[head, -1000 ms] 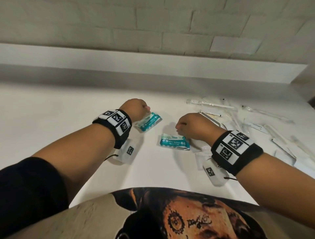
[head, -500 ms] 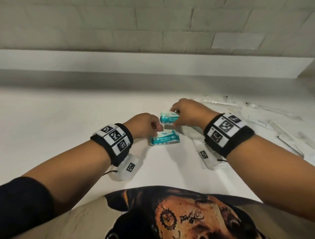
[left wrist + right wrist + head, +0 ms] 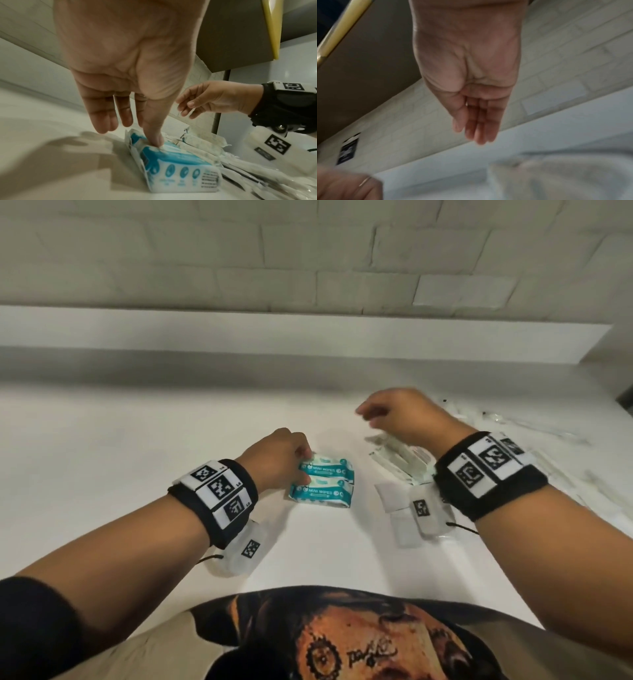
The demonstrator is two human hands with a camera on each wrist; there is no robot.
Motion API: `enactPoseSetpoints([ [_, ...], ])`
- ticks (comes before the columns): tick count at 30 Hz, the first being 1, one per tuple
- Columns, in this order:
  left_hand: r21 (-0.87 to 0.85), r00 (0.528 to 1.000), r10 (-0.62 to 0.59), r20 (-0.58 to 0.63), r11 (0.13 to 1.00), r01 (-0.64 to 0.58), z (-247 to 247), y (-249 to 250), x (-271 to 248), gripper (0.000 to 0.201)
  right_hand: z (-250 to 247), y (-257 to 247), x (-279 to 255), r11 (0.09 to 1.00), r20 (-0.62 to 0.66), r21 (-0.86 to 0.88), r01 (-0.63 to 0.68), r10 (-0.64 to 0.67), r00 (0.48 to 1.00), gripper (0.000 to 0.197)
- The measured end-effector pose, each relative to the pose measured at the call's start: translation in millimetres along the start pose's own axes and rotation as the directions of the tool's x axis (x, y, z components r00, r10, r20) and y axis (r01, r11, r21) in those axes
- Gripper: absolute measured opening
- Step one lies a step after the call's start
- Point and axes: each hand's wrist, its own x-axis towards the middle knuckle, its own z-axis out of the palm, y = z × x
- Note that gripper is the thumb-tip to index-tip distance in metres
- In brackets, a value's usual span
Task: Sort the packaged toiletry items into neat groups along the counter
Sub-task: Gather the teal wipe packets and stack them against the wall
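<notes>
Two teal mini-wipes packs lie side by side on the white counter (image 3: 137,440), a far pack (image 3: 325,470) and a near pack (image 3: 320,493). My left hand (image 3: 301,457) is at their left ends. In the left wrist view its thumb (image 3: 157,139) presses on top of the packs (image 3: 180,174) while the other fingers hang straight. My right hand (image 3: 373,416) hovers above and to the right of the packs, fingers relaxed and empty. It is blurred in the right wrist view (image 3: 477,132). A pile of white packets (image 3: 400,460) lies under it.
Several long clear-wrapped items (image 3: 548,436) are scattered at the counter's right end. A raised ledge (image 3: 308,333) and a brick-tiled wall run along the back. A wall cabinet (image 3: 231,33) hangs above the right side.
My right hand laid its wipes pack beside the other one, let go and lifted away to the right. My left hand stayed at the packs' left end.
</notes>
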Motion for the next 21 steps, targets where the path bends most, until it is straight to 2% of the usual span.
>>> enactPoseSetpoints([
  [2, 0.003, 0.999, 0.05, 0.013, 0.999, -0.05, -0.6, 2.8, 1.6, 0.041, -19.3, 13.1, -5.7, 0.994, -0.17, -0.085, -0.068, 0.052, 0.984, 0.025],
  [3, -0.011, 0.998, 0.064, 0.015, 0.998, -0.064, -1.0, 4.9, 4.2, 0.041, -23.4, 18.7, -8.3, 0.982, -0.177, -0.148, -0.116, 0.089, 0.98, 0.033],
  [6, -0.035, 0.996, 0.081, 0.045, 0.996, -0.079, 0.0, 13.0, 16.3, 0.032, -9.4, 30.5, -16.3, 0.901, 0.056, -0.367, -0.23, 0.268, 0.962, 0.087],
  [8, -0.046, 0.994, 0.062, 0.087, 0.997, -0.058, 0.7, 16.7, 21.6, 0.025, 4.6, 35.4, -18.7, 0.849, 0.143, -0.481, -0.218, 0.321, 0.936, 0.105],
  [10, -0.053, 0.993, 0.05, 0.108, 0.998, -0.044, 0.7, 17.9, 22.8, 0.022, 7.1, 37.5, -17.5, 0.841, 0.111, -0.493, -0.222, 0.314, 0.943, 0.1],
  [15, -0.155, 0.994, 0.015, 0.105, 0.988, 0.001, 1.7, 8.6, 20.2, 0.019, -9.5, 19.2, -10.8, 0.944, -0.01, -0.247, -0.218, 0.222, 0.975, 0.049],
  [18, -0.269, 0.997, -0.058, 0.053, 0.961, 0.07, -1.3, 1.1, 17.5, 0.007, -5.3, -3.2, 2.6, 0.982, 0.036, -0.123, -0.143, 0.149, 0.988, 0.03],
  [21, -0.324, 0.991, -0.103, 0.089, 0.938, 0.126, -1.1, -1.3, 12.6, 0.01, 14.0, -21.4, 22.9, 0.995, 0.15, -0.011, -0.096, 0.096, 0.984, 0.032],
])
